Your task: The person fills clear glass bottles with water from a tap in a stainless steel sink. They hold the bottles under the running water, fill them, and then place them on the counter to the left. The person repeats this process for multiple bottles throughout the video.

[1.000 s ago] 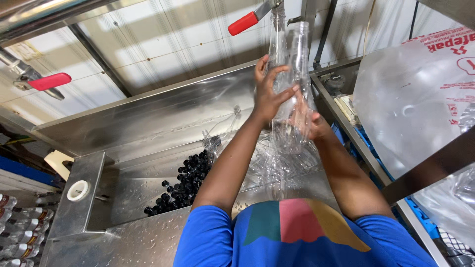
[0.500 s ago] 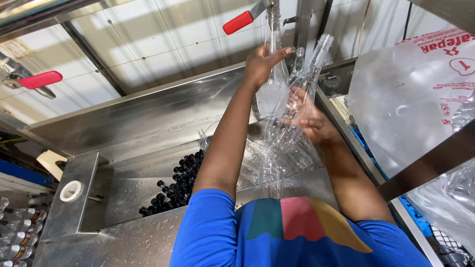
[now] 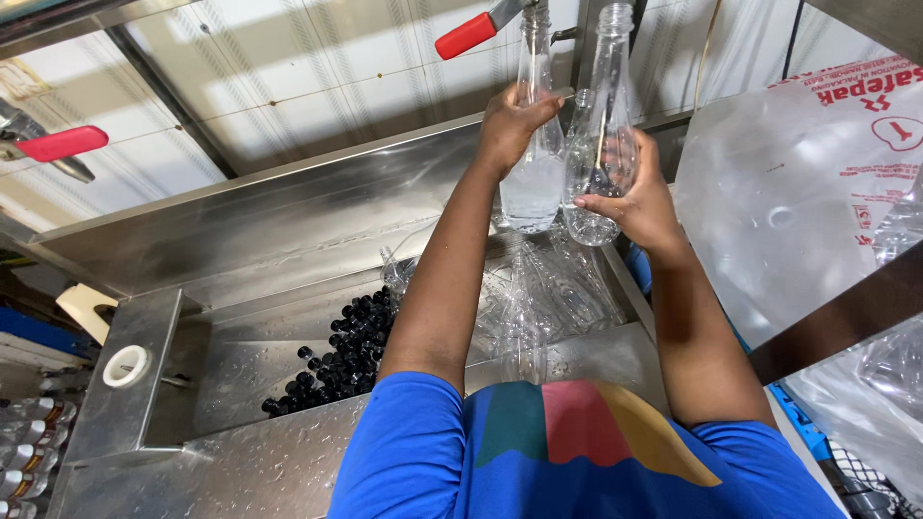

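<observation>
Now the 2 clear bottles stand upright and side by side under the taps, where half a second ago the right one leaned away at a slant. The left hand point(image 3: 514, 120) has stayed high, its fingers wrapped around the neck of the left bottle point(image 3: 535, 163), whose lower part looks filled with clear liquid. The right hand point(image 3: 635, 197) has risen a little and now cups the body of the right bottle point(image 3: 604, 144), fingers curled about it, thumb toward the camera.

Above them a red tap handle point(image 3: 465, 36) juts left of the bottle necks; a second red handle point(image 3: 60, 143) sits far off at the left edge. Below the arms, a heap of empty clear bottles point(image 3: 538, 298) lies in the steel trough point(image 3: 240, 240), with a pile of black caps point(image 3: 346, 346) just beside it. At the right hangs a large clear plastic bag point(image 3: 798, 192) printed in red lettering, with a round red mark near its top corner. A white ring point(image 3: 126, 365) rests on the steel counter point(image 3: 125, 404) at lower left.
</observation>
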